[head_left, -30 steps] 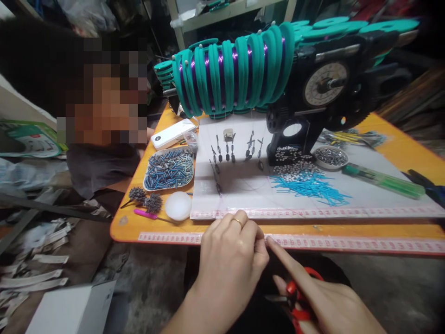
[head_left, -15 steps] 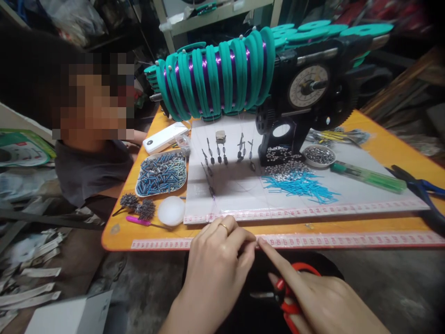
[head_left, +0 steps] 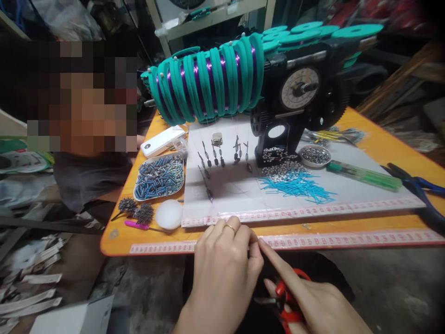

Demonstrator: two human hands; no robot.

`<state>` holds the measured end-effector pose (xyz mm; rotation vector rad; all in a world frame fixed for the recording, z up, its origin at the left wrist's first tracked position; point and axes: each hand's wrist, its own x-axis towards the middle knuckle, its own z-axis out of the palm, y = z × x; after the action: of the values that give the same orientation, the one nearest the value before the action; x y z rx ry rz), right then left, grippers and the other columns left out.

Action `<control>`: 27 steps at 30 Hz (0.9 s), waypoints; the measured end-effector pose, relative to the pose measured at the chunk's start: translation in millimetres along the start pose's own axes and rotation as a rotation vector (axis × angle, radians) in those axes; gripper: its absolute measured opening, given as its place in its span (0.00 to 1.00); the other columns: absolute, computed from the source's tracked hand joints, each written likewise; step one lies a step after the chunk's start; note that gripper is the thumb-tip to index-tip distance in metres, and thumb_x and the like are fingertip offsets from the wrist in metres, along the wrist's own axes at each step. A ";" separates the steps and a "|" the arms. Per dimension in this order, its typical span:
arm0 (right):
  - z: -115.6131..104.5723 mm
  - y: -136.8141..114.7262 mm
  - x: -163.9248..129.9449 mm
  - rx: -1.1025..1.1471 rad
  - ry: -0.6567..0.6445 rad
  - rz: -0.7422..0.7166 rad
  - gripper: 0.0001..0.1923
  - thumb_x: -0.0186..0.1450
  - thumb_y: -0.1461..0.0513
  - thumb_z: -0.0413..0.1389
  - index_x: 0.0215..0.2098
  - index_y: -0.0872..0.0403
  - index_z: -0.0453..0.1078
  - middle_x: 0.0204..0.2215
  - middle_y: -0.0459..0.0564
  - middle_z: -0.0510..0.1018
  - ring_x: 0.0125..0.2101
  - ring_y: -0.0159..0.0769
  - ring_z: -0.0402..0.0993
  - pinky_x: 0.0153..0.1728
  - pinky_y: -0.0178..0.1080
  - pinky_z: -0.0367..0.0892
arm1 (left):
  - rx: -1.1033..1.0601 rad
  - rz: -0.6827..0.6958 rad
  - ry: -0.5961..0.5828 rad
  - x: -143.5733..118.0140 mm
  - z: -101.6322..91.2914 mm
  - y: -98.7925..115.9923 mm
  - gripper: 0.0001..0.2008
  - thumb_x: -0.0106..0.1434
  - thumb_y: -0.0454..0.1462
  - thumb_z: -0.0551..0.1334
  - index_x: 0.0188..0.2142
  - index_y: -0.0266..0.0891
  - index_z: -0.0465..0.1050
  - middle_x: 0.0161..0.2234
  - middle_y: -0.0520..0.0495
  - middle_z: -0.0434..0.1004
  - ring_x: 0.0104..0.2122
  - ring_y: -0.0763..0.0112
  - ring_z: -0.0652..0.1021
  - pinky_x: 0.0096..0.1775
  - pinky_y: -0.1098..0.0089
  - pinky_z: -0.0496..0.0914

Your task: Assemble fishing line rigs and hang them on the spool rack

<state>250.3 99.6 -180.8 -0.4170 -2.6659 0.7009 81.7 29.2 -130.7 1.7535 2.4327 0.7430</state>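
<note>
Table [head_left: 351, 225], orange, near scissors [head_left: 291, 316], above grey floor [head_left: 153, 292].

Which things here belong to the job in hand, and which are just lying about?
Likely part of the job:
- red-handled scissors, in the right hand
- measuring tape along the table's near edge, by both hands
- green spools

Probably just lying about:
- white power bank
- pliers
- pink-handled tool

What the left hand pinches is hidden.
</note>
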 end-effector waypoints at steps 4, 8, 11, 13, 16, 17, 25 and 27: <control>0.2 1.0 -2.3 0.050 -0.020 0.031 0.43 0.63 0.73 0.42 0.74 0.52 0.36 0.31 0.38 0.78 0.29 0.19 0.76 0.32 0.20 0.70 | -0.013 0.017 0.003 -0.4 -0.5 -1.2 0.06 0.63 0.29 0.62 0.31 0.39 0.71 0.32 0.50 0.73 0.33 0.63 0.74 0.33 0.62 0.64; 1.8 3.2 -2.2 -0.090 0.009 -0.020 0.41 0.62 0.73 0.42 0.73 0.59 0.40 0.28 0.41 0.76 0.26 0.22 0.74 0.30 0.22 0.69 | -0.054 0.027 0.001 -2.7 0.1 -3.3 0.06 0.64 0.29 0.61 0.32 0.39 0.72 0.32 0.49 0.73 0.33 0.62 0.74 0.33 0.62 0.65; 4.4 5.1 -0.9 -0.344 0.066 -0.124 0.37 0.63 0.72 0.41 0.71 0.66 0.44 0.22 0.42 0.71 0.21 0.24 0.70 0.24 0.26 0.65 | -0.072 0.043 0.001 -3.7 -0.7 -6.4 0.06 0.65 0.29 0.61 0.32 0.39 0.73 0.33 0.48 0.74 0.33 0.61 0.74 0.33 0.62 0.65; 4.6 6.1 0.3 -0.514 0.115 -0.183 0.34 0.63 0.72 0.39 0.69 0.67 0.49 0.19 0.41 0.67 0.18 0.26 0.66 0.21 0.29 0.62 | -0.110 0.052 -0.015 -3.5 -3.3 -10.3 0.05 0.66 0.29 0.61 0.34 0.39 0.74 0.34 0.49 0.74 0.34 0.62 0.75 0.33 0.63 0.65; -0.5 7.2 3.9 -0.655 0.125 -0.229 0.30 0.64 0.72 0.38 0.64 0.66 0.55 0.18 0.41 0.65 0.16 0.27 0.64 0.18 0.32 0.58 | -0.219 0.060 -0.094 -3.1 -8.8 -17.4 0.06 0.69 0.31 0.61 0.40 0.42 0.76 0.35 0.50 0.74 0.36 0.66 0.76 0.35 0.67 0.67; -3.6 7.5 5.6 -0.671 0.119 -0.242 0.29 0.64 0.72 0.39 0.63 0.66 0.56 0.18 0.41 0.64 0.15 0.27 0.64 0.18 0.32 0.57 | -0.244 0.066 -0.113 -3.3 -10.1 -19.3 0.07 0.69 0.31 0.61 0.41 0.43 0.77 0.35 0.51 0.73 0.36 0.67 0.76 0.35 0.68 0.67; -23.0 9.4 11.7 -0.168 0.130 -0.121 0.29 0.65 0.72 0.41 0.64 0.59 0.55 0.24 0.41 0.76 0.23 0.19 0.73 0.27 0.20 0.66 | -0.222 0.058 0.015 -7.6 1.4 -13.9 0.06 0.65 0.28 0.60 0.33 0.40 0.72 0.33 0.50 0.74 0.35 0.65 0.74 0.34 0.67 0.65; -19.3 9.7 7.2 -0.091 0.128 -0.081 0.27 0.67 0.71 0.41 0.64 0.57 0.55 0.25 0.39 0.76 0.23 0.17 0.74 0.29 0.17 0.66 | -0.242 0.049 0.045 -7.9 2.0 -12.9 0.06 0.65 0.28 0.60 0.33 0.40 0.72 0.32 0.50 0.72 0.34 0.67 0.74 0.34 0.68 0.65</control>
<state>253.5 118.3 -168.3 -0.3625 -2.5841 0.5129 73.7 19.7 -139.5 1.7255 2.2212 1.0438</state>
